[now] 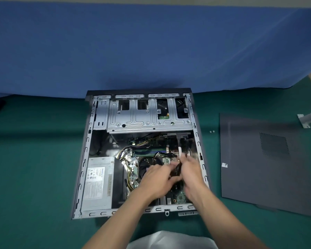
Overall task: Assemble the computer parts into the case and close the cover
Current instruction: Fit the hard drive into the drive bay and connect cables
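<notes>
Open case (pixel 84 159) is seen at frame centre, laid flat on the green mat (pixel 34 159). The cover (pixel 258 168) is laid flat at right of frame, well apart from the case.

Both hands are placed over the motherboard (pixel 180 196), centre-right inside the case. The right hand (pixel 192 173) is curled round a dark cable bundle (pixel 177 170). The left hand (pixel 156 178) is brought up against the same bundle; its fingertips are blurred, so a grip cannot be told. A white cable (pixel 180 150) is seen rising just above the hands.

Handling, judged: the bundle is taken as light, soft and springy, best held near the plug, not pulled by the wires. Board pins and sockets are judged fragile. The cover is judged stiff, thin sheet metal with sharp edges, best lifted by its two long sides.

Counted: one case, one cover, one power supply (pixel 97 184) at lower left of the case, one drive cage (pixel 147 121) at its top, two small screws (pixel 212 131) between case and cover, two hands.
</notes>
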A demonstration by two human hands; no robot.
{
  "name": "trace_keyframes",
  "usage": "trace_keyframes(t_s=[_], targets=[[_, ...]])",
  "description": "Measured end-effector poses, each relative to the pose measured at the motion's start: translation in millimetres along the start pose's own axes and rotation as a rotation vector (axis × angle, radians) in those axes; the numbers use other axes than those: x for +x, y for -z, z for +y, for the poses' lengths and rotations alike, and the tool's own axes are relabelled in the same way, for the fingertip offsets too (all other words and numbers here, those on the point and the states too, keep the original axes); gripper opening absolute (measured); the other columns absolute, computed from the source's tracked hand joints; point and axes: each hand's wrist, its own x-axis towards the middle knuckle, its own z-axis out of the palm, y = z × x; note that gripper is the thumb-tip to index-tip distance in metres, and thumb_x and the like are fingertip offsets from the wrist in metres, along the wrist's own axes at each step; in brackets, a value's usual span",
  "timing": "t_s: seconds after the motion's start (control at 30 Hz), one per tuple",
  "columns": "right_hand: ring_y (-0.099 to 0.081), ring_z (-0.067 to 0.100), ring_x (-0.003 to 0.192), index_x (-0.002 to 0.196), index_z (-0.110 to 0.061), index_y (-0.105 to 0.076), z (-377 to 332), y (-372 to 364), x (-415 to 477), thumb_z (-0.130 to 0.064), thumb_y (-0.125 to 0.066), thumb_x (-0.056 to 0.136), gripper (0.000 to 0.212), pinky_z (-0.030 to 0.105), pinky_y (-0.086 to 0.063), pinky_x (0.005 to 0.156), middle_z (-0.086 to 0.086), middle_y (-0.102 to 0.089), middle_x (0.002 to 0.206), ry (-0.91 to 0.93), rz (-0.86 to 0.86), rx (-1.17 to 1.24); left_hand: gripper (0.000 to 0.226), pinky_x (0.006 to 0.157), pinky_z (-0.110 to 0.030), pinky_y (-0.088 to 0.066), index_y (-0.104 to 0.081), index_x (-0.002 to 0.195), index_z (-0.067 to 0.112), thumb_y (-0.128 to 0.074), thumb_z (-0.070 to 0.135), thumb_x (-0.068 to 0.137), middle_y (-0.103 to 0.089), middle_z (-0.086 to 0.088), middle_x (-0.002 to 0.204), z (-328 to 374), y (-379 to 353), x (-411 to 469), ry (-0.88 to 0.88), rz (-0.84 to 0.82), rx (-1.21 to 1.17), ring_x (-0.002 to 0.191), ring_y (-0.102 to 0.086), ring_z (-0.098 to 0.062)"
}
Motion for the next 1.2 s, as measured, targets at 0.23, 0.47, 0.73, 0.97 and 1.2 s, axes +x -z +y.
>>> trace_keyframes(t_s=[0.23,0.47,0.73,0.97,1.2], targets=[[-0.06,0.017,0.085,0.086,-0.02,-0.056,8,15,-23,-0.028,-0.053,0.096,0.013,0.03,-0.045,0.078,-0.011,-0.062,0.08,0.247,0.119,-0.391,0.05,0.087,-0.038,-0.046,-0.05,0.128,0.018,-0.059,-0.002,0.083,-0.064,-0.008,0.114,0,-5,-10,-0.073,0.045,0.114,0.106,-0.059,-0.027],[-0.054,0.016,0.082,0.088,-0.014,-0.062,-6,5,-22,-0.007,-0.054,0.09,0.011,0.022,-0.034,0.064,-0.006,-0.063,0.076,0.316,0.276,-0.443,0.039,0.083,-0.032,-0.044,-0.054,0.12,0.015,-0.059,0.007,0.082,-0.067,-0.004,0.104,-6,-22,-10,-0.118,0.278,0.285,0.095,-0.063,-0.026],[-0.064,0.012,0.073,0.104,-0.013,-0.056,-5,13,-24,-0.017,-0.054,0.095,0.01,0.03,-0.049,0.068,0.001,-0.07,0.081,0.134,0.003,-0.145,0.028,0.103,-0.035,-0.026,-0.067,0.104,0.025,-0.055,0.047,0.09,-0.067,0.007,0.101,-19,-12,-10,-0.112,0.304,0.564,0.107,-0.056,-0.016],[-0.061,0.022,0.101,0.121,-0.015,-0.053,-13,34,-42,-0.011,-0.044,0.097,0.026,0.04,-0.048,0.093,-0.002,-0.06,0.109,0.577,0.101,-0.59,0.025,0.083,-0.028,-0.041,-0.066,0.104,0.025,-0.052,0.044,0.096,-0.066,0.01,0.098,-17,11,-24,-0.301,0.375,0.302,0.096,-0.056,-0.011],[-0.063,0.019,0.095,0.145,-0.023,-0.027,-31,29,-37,-0.008,-0.039,0.099,0.049,0.039,-0.057,0.079,-0.001,-0.05,0.128,0.378,-0.17,-0.355,0.012,0.054,-0.024,-0.044,-0.069,0.083,0.027,-0.064,0.035,0.091,-0.066,0.004,0.065,11,43,-36,-0.201,0.382,-0.294,0.057,-0.057,-0.01]])
